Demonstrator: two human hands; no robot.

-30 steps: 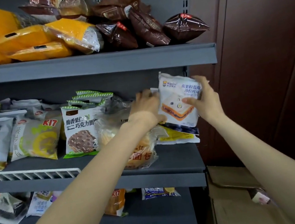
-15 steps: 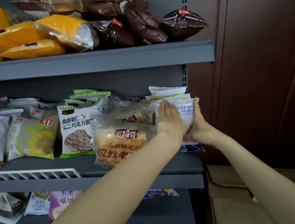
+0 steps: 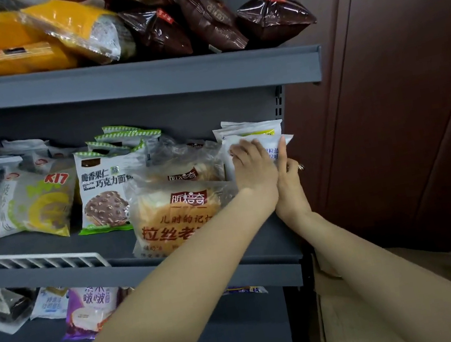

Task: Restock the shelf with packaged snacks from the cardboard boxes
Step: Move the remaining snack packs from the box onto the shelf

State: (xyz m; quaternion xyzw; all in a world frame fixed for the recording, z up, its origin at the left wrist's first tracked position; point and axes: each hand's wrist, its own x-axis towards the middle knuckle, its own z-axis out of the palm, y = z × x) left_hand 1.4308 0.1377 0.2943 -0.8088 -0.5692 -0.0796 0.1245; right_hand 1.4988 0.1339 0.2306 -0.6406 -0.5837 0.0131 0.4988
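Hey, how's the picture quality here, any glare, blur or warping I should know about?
Head view: glare streaks the dark brown snack bags on the top shelf and the clear bread wrapper; the wide lens bows that shelf's edge; the lower left corner falls into shadow; the forearms look soft near the camera, while print on the packs stays readable.

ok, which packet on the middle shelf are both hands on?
The white sandwich packet at the far right end of the middle shelf, standing against others like it. The left hand presses its front and the right hand its right edge; the bread packets go untouched.
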